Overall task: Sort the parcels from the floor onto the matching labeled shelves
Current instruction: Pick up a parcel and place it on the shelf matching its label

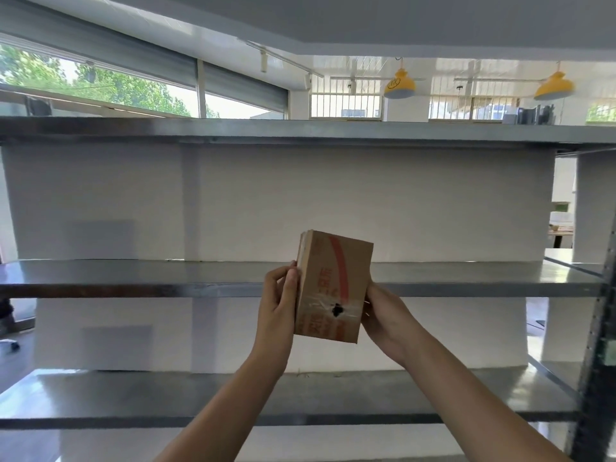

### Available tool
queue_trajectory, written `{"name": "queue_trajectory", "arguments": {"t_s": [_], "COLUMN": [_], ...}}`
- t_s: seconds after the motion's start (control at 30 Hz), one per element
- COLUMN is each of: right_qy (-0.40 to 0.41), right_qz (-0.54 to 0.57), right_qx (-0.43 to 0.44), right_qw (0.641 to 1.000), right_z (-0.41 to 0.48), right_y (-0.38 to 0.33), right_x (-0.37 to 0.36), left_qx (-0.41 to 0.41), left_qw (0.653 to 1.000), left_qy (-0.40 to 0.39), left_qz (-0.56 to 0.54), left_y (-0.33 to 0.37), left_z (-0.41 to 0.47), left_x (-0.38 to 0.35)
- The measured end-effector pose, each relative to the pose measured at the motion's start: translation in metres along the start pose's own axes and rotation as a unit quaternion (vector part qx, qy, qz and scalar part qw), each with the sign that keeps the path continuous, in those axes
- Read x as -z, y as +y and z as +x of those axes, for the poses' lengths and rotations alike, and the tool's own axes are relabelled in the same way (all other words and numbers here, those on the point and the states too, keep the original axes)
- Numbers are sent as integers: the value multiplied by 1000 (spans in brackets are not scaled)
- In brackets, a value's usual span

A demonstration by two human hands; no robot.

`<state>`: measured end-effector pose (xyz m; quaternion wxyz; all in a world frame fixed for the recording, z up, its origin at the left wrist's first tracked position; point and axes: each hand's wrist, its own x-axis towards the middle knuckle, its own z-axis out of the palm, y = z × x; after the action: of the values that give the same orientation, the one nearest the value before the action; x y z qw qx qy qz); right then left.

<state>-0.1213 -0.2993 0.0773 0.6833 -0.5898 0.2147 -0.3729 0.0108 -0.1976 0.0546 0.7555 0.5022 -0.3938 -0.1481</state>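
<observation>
A small brown cardboard parcel (333,285) with red print, clear tape and a dark hole in its face is held up in front of a metal shelving unit. My left hand (281,296) grips its left side and my right hand (383,311) grips its right side. The parcel hangs in the air level with the front edge of the middle shelf (133,278). A lower shelf (133,395) and a top shelf (300,130) run across the view. No shelf labels are readable.
A dark perforated upright post (596,361) stands at the right end of the shelves. White panels (300,201) back the shelves. Windows and yellow hanging lamps (399,85) show above the top shelf.
</observation>
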Motion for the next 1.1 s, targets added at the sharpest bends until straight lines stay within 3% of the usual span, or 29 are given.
{"name": "queue_trajectory", "arguments": {"t_s": [0.37,0.53,0.73,0.9,1.1], "right_qy": [49,36,-5,14,21], "right_qz": [-47,-109,-4,39,-3], "right_qx": [14,2,-66,-42,22], "right_qw": [998,993,998,998,1000], "right_z": [-2,-4,3,5,9], "right_y": [9,1,-7,-3,-11], "right_x": [-5,-7,-2,-1,-3], "left_qx": [-13,0,-3,-16,27], "left_qw": [992,993,994,995,999], "left_qy": [9,2,22,16,25], "left_qz": [124,115,103,94,33], "left_y": [-8,-12,0,-1,2], "left_z": [0,-3,-1,-4,-1], "left_x": [9,15,18,18,17]}}
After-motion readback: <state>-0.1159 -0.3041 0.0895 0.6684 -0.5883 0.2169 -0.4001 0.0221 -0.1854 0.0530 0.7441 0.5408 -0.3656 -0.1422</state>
